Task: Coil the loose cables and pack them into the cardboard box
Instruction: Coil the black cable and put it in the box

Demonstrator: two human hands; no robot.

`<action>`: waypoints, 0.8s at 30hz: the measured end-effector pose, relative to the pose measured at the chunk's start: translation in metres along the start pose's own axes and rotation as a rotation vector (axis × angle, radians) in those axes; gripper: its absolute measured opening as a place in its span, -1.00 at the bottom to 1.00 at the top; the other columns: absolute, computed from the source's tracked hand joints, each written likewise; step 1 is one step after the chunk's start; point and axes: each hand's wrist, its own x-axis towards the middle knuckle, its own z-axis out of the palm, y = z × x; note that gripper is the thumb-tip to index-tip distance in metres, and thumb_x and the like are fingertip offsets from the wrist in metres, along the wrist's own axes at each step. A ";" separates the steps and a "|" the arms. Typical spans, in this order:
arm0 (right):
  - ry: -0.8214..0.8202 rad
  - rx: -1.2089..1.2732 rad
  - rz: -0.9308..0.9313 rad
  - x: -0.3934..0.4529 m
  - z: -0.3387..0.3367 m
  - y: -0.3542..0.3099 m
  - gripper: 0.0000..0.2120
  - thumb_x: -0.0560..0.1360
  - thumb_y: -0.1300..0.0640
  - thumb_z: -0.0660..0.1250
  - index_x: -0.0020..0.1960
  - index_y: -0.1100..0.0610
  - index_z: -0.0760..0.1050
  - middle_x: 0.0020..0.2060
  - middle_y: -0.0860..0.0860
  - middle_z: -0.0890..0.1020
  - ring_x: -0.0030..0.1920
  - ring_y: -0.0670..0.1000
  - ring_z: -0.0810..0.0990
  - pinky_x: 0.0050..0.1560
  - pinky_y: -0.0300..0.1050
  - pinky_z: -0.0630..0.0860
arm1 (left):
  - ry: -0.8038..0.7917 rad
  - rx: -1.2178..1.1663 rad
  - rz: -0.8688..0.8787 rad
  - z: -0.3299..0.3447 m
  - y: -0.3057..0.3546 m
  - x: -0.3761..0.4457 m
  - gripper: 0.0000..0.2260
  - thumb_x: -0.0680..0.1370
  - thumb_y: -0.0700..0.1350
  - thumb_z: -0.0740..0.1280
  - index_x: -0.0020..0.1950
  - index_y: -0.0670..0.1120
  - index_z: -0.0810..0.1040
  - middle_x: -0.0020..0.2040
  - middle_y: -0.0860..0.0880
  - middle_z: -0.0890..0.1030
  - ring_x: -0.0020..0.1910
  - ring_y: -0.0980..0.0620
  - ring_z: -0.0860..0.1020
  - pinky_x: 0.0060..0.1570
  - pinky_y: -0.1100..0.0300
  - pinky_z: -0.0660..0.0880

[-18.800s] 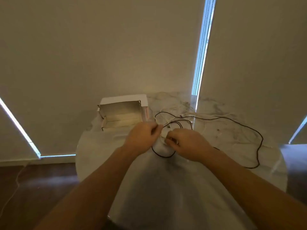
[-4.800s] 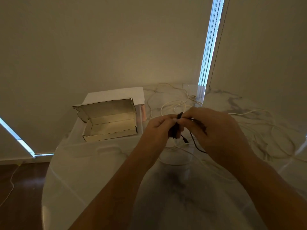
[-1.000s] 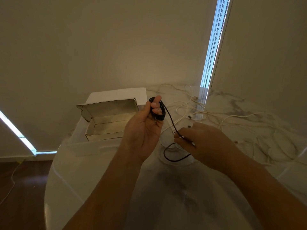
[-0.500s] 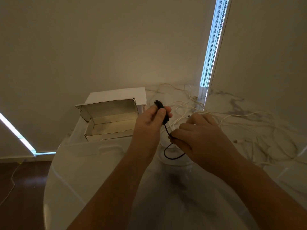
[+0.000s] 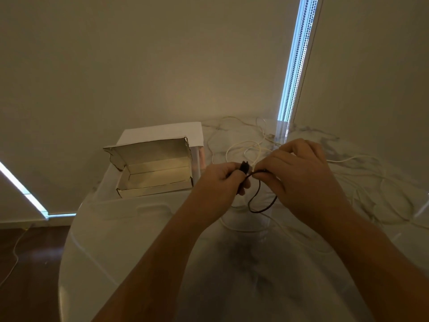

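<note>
1. Far left there's a thin pale cord (image 5: 14, 259) trailing on the dark wood floor (image 5: 27, 263), off the table and not part of the action as far as I can tell.
2. The cardboard box (image 5: 153, 173) sits open at the back left of the table (image 5: 116, 252), lid flap standing up behind it. Plain matte card with slightly ragged edges, and the inside looks empty, so I'd say nothing is packed yet.
3. Left hand (image 5: 220, 182) has its fingers curled around a small tight bundle of the black cable (image 5: 243, 169), held up over the middle of the table, right of the box. The bundle is dark and compact, with a stub poking up above the knuckles.
4. The leftover tail of that black cable droops in one loose loop under the hands before it's wound in. Thin, rubbery-looking stuff.
5. Right hand (image 5: 299, 180) pinches the tail right beside the bundle, apparently feeding on the last wraps.
6. Behind and to the right, the white cables (image 5: 246, 147) sprawl in loose loops on the glossy marble-patterned top, all uncoiled. So my read: first cable nearly coiled, everything else still to do.
</note>
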 end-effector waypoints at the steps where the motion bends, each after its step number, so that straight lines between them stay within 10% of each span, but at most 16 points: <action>1: 0.005 -0.001 -0.003 0.000 0.000 0.001 -0.66 0.58 -0.12 0.15 -0.06 0.02 0.64 -0.17 -0.08 0.66 -0.05 0.10 0.54 0.12 -0.01 0.27 | -0.014 0.014 -0.011 0.000 0.000 0.000 -0.75 0.66 -0.18 0.20 -0.10 -0.12 0.64 -0.27 -0.01 0.61 -0.32 0.16 0.54 -0.17 0.29 0.50; 9: -0.004 0.038 0.031 -0.004 0.009 0.022 -0.87 0.54 0.06 0.37 0.04 0.04 0.65 -0.03 -0.04 0.66 0.13 0.17 0.50 0.13 0.08 0.36 | -0.083 0.042 0.036 -0.002 0.002 -0.004 -0.72 0.62 0.04 0.31 0.02 -0.14 0.70 -0.32 -0.03 0.53 -0.34 0.13 0.48 -0.21 0.21 0.45; 24: -0.060 0.316 0.253 -0.005 0.014 0.029 -0.87 0.53 0.12 0.39 0.06 0.06 0.67 -0.14 -0.12 0.61 -0.18 -0.19 0.47 -0.12 -0.57 0.29 | 0.043 -0.466 -0.040 -0.009 -0.002 0.001 -0.72 0.65 -0.05 0.26 -0.05 -0.18 0.69 -0.31 -0.07 0.40 -0.32 0.12 0.37 -0.18 0.28 0.37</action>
